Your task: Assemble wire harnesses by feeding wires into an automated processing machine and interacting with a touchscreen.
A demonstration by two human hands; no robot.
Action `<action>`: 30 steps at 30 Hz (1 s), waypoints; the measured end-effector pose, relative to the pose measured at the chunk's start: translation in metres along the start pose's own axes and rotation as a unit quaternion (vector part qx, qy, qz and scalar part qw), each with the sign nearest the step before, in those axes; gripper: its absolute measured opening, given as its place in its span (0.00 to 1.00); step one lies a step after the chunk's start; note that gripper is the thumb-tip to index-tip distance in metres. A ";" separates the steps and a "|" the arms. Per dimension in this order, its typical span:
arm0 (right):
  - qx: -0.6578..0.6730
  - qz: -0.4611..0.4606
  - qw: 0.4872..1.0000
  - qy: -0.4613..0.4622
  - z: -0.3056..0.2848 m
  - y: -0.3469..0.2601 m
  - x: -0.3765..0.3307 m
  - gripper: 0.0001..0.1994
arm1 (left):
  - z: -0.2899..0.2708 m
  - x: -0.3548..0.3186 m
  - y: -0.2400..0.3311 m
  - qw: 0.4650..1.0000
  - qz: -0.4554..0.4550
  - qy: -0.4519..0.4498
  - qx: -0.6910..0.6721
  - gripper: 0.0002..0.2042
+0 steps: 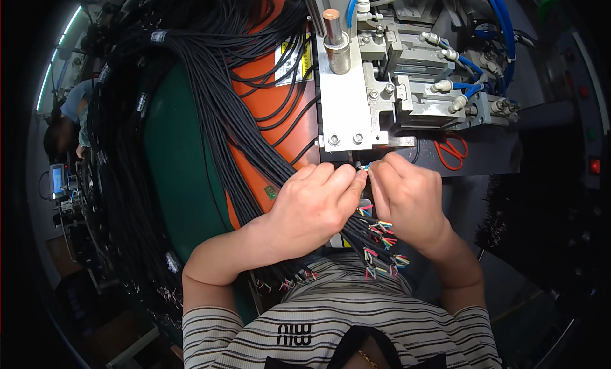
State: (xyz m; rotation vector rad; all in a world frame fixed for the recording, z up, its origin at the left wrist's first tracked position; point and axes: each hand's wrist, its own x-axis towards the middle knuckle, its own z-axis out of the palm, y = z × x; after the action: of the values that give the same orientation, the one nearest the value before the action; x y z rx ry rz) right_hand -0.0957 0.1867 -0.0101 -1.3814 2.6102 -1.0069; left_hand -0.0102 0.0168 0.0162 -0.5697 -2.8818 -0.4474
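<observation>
My left hand [316, 200] and my right hand [409, 200] meet at the front of a metal pneumatic machine [347, 108]. Their fingertips pinch the small coloured wires [364, 168] at a cable's end, partly covered by the fingers. Under my left hand runs a thick bundle of black cables [219, 101]. The bundle's stripped ends, with red, yellow, white and blue wires [385, 241], fan out below my hands, close to my body. Both hands are closed, and the exact grip of each finger is hard to make out.
Orange-red scissors [451, 152] lie on the dark surface right of the machine. Blue air hoses [503, 25] curve over its cylinders. An orange panel [280, 114] and a green surface [175, 165] lie beneath the cables. At the far left a person [70, 117] is near a small screen [58, 180].
</observation>
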 end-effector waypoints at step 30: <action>0.430 0.028 0.898 -0.082 -0.003 0.007 -0.009 0.16 | 0.003 -0.021 -0.026 0.989 -0.090 0.099 -0.067 0.11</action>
State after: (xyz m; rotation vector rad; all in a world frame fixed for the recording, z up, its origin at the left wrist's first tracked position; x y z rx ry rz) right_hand -0.0964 0.1979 -0.0141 -1.0627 1.6753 -1.6458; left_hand -0.0013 -0.0119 0.0018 -0.2651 -2.7371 -0.6864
